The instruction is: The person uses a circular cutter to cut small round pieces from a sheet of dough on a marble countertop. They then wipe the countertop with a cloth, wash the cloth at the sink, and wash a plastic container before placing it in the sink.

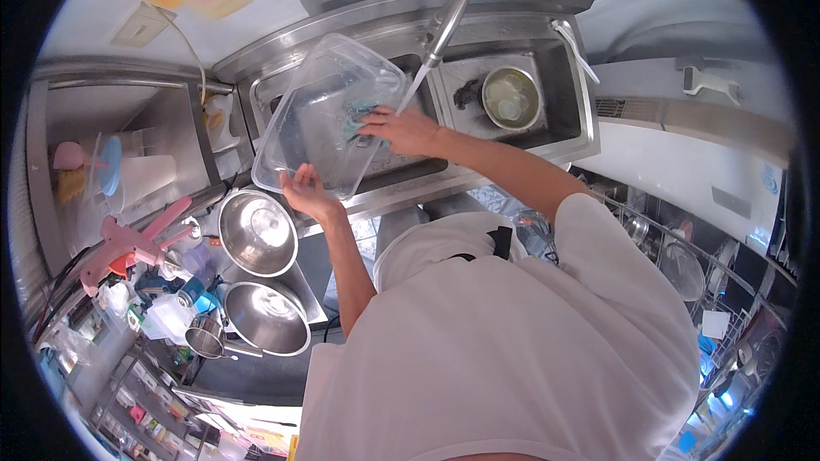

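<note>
A transparent plastic tub [301,109] is tilted over the left basin of a stainless steel double sink [410,173]. At its near corner, my left hand [309,192] grips the rim. My right hand [403,131] presses a teal scrubbing mesh or cloth [360,118] against the tub; the fingers partly hide it. The metal faucet [448,25] points down just beyond my right hand, and a pale stream seems to run from its tip.
In the right basin stands a round metal pot [511,98] with cloudy liquid and round pieces. Two steel bowls [258,230] [268,317] and a small metal pot [205,336] sit at the left. A pink glue gun-like tool [125,246] is nearby. Wire racks [711,262] hold kitchenware at the right.
</note>
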### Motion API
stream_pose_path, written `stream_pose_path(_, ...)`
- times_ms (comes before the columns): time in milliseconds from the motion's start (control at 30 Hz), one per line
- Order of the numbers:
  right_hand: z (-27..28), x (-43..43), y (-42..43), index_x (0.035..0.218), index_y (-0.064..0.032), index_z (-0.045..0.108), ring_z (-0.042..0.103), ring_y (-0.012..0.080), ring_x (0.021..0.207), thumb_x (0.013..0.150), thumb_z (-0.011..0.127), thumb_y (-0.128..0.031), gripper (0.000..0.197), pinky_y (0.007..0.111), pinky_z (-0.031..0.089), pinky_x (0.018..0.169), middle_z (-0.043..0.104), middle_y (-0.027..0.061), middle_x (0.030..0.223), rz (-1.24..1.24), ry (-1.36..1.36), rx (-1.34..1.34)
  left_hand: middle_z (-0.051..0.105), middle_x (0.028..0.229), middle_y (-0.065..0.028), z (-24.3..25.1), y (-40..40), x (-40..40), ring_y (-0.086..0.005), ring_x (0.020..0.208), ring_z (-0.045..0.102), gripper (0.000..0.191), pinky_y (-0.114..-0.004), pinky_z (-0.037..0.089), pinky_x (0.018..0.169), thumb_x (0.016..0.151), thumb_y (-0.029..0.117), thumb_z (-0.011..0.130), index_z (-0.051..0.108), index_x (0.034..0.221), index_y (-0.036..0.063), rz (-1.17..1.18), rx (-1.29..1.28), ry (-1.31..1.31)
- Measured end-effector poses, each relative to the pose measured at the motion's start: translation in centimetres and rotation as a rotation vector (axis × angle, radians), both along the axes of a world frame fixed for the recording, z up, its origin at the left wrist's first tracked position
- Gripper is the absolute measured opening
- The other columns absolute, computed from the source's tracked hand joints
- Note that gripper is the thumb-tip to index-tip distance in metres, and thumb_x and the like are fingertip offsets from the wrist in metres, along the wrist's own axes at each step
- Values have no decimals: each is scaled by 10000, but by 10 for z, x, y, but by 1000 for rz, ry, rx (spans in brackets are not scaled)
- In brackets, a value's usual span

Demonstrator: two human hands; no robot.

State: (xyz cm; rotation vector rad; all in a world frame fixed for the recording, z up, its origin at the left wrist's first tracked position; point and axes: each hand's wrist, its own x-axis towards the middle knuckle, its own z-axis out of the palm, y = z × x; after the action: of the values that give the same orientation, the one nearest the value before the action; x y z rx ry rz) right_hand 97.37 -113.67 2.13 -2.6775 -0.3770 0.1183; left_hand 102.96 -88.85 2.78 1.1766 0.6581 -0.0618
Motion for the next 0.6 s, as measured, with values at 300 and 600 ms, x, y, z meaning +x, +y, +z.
stream_pose_path(300, 23, -7, -49, 1229, -128, 678, 584, 251, 1271, 830, 656, -137, 400, 431, 557, 897, 647, 65, 1315, 9, 259, -322, 638, 938, -104, 7, 15, -7, -178, 854, 569, 563, -343, 418, 847, 962, 472, 558, 478, 1324, 48, -189, 17, 144)
stream_pose_path(600, 64, -41, -14, 1283, -58, 633, 579, 331, 1237, 769, 711, -156, 530, 459, 444, 1038, 676, 135, 1224, 31, 501, -152, 642, 946, -82, 21, -22, -20, -195, 905, 566, 704, -413, 410, 864, 963, 548, 515, 394, 1490, 98, -344, -62, 229)
